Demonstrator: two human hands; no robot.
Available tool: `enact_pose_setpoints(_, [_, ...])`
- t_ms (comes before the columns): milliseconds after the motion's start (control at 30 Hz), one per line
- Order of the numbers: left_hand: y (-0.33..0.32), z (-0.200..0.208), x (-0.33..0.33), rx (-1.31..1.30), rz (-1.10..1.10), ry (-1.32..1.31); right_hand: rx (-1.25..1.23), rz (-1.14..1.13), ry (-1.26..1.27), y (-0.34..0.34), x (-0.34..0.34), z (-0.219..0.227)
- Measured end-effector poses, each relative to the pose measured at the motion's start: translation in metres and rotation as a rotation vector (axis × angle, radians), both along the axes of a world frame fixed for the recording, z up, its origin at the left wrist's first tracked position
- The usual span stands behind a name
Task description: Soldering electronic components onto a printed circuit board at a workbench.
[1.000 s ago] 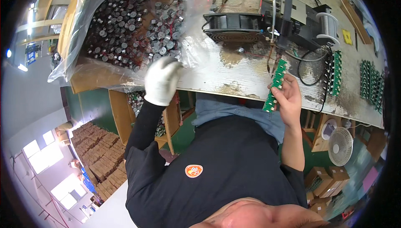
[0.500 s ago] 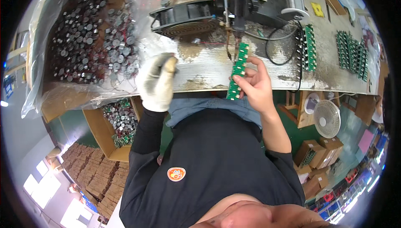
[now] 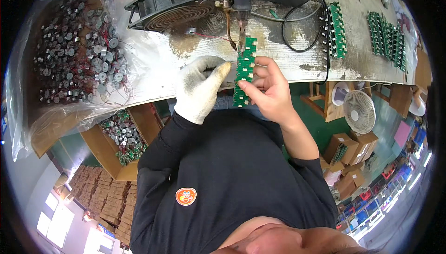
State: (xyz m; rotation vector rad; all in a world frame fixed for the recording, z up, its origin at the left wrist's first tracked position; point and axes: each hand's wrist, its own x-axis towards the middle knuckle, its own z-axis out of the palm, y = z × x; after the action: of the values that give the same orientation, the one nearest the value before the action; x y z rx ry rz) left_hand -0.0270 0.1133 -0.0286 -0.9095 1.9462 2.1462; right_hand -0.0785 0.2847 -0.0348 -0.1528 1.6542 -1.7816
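My right hand (image 3: 267, 89) is bare and closed on a long green circuit board strip (image 3: 245, 75), thumb on its face. The strip stands nearly upright in view, small pale parts along it. Its far end lies right by the tip of a fixed soldering iron (image 3: 242, 31); whether they touch I cannot tell. In a white glove with a stained thumb, my left hand (image 3: 200, 89) is pinched close beside the strip's left edge. What its fingertips hold, if anything, is hidden. A small round metal part (image 3: 191, 31) with a red wire lies on the bench beyond.
A black fan (image 3: 172, 10) stands behind the hands. At left, a plastic-lined box (image 3: 42, 133) holds many small round wired parts. More green board strips (image 3: 337, 31) lie to the right, past a black cable (image 3: 284, 33). An open carton (image 3: 100, 147) sits below the bench.
My left hand has moved right, up to the board strip. The strip is now more upright, its far end at the iron's tip. The whole view has shifted.
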Motion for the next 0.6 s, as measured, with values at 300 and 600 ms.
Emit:
enact_pose_setpoints(300, [0.0094, -0.0012, -0.0055, 0.227, 0.118, 0.043, 0.022, -0.019, 0.016, 0.0022, 0.0058, -0.0023])
enact_pose_setpoints(600, [0.0084, 0.0060, -0.0099, 0.310, 0.160, 0.017, -0.006, -0.048, 0.085, 0.0004, 0.0067, -0.0053])
